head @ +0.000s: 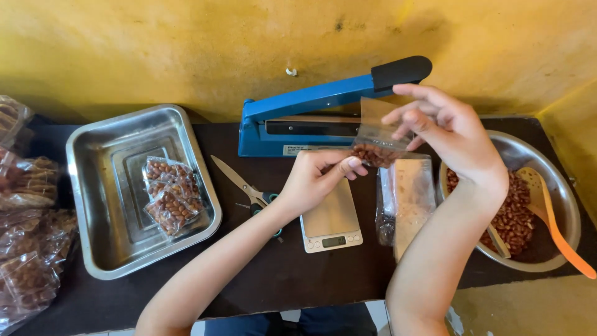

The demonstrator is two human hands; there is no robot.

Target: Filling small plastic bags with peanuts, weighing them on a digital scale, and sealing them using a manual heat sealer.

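Observation:
Both my hands hold a small clear plastic bag with peanuts in its bottom, just in front of the blue heat sealer. My left hand pinches the bag's lower left corner above a small digital scale. My right hand grips the bag's open top edge. The sealer's arm with the black handle is raised.
A steel tray at the left holds a few sealed peanut bags. Scissors lie beside the scale. A stack of empty clear bags lies right of the scale. A steel bowl of peanuts holds an orange spoon. Packed snack bags pile at the far left.

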